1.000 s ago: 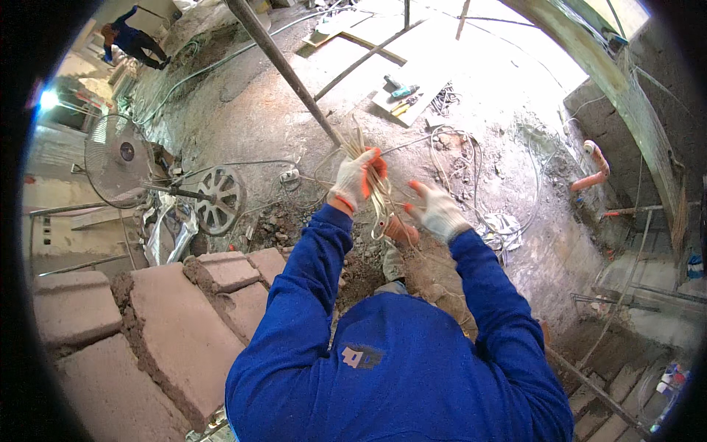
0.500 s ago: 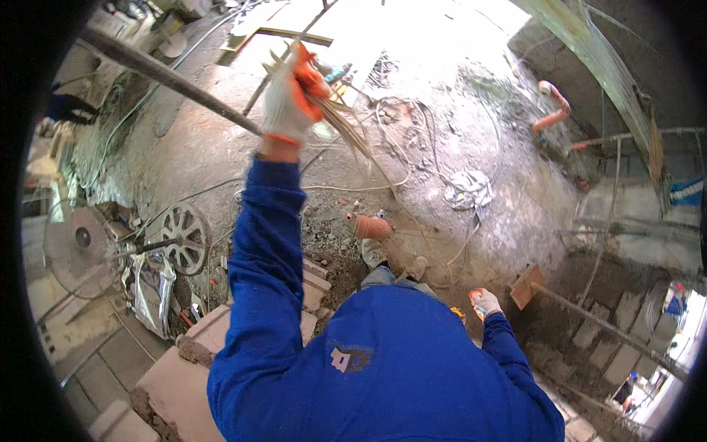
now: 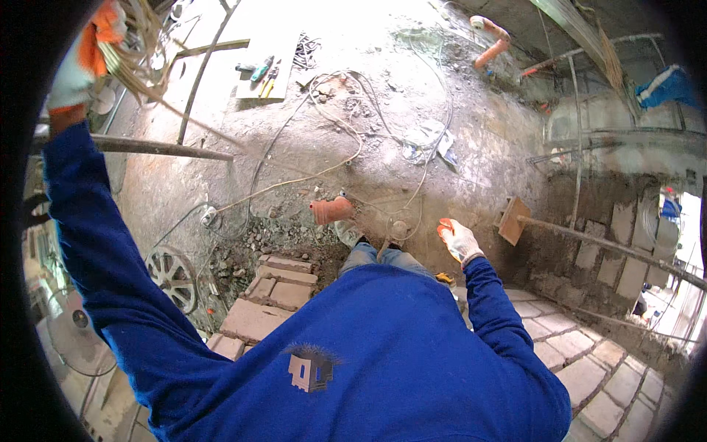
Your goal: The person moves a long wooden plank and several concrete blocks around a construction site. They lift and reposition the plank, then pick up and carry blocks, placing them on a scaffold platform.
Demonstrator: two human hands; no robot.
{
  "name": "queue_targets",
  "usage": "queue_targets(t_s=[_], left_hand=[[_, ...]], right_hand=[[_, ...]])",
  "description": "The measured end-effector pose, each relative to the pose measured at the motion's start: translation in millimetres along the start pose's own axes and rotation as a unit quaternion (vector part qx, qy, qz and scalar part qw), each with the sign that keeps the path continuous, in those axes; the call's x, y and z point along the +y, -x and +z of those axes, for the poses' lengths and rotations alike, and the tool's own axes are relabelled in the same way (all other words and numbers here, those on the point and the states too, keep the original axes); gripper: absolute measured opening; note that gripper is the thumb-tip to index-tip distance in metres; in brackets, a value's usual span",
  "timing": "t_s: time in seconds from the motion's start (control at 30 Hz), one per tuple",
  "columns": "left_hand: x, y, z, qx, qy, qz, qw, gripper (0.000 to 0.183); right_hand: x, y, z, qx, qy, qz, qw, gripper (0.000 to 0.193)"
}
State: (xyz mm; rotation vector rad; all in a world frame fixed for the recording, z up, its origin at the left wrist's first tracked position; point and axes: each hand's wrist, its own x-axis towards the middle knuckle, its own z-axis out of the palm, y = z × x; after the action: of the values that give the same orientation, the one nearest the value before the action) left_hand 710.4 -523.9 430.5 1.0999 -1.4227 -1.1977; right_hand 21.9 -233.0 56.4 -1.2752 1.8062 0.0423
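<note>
Matt white knit cloth with orange, rubbery-looking patches is worn on the left grip (image 3: 79,68) and the right grip (image 3: 462,241). The pale strands (image 3: 131,68) are kinda blurred, so their material can't be told. The blue top (image 3: 420,339) is made of soft, matt cloth. Dull metal is suggested by the pole (image 3: 169,149), wood by the flat board (image 3: 510,222). The bricks (image 3: 582,376) are left rough, pretty chalky really.

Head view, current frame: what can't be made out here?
In the head view:
- Left hand: fingertips cut off by the upper edge.
- Strand bundle in it: blurred, upper end cut off.
- Right hand: its curled fingers hide whether anything is held.
- Fan: partly hidden behind the left sleeve.
</note>
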Motion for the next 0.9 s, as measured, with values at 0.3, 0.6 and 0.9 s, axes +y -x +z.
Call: queue_targets(t_s=[0.3, 0.6, 0.9], left_hand=[[-189, 71, 76, 0.055, 0.033, -0.211, 0.975, 0.029], [-308, 96, 209, 0.115, 0.103, -0.309, 0.939, 0.013], [-396, 97, 102, 0.189, 0.138, -0.266, 0.935, 0.032]], right_hand=[[98, 36, 30, -0.022, 0.010, 0.124, 0.992, 0.045], [76, 11, 18, -0.009, 0.003, 0.082, 0.997, 0.044], [9, 30, -1, 0.005, -0.053, -0.030, 0.998, 0.043]])
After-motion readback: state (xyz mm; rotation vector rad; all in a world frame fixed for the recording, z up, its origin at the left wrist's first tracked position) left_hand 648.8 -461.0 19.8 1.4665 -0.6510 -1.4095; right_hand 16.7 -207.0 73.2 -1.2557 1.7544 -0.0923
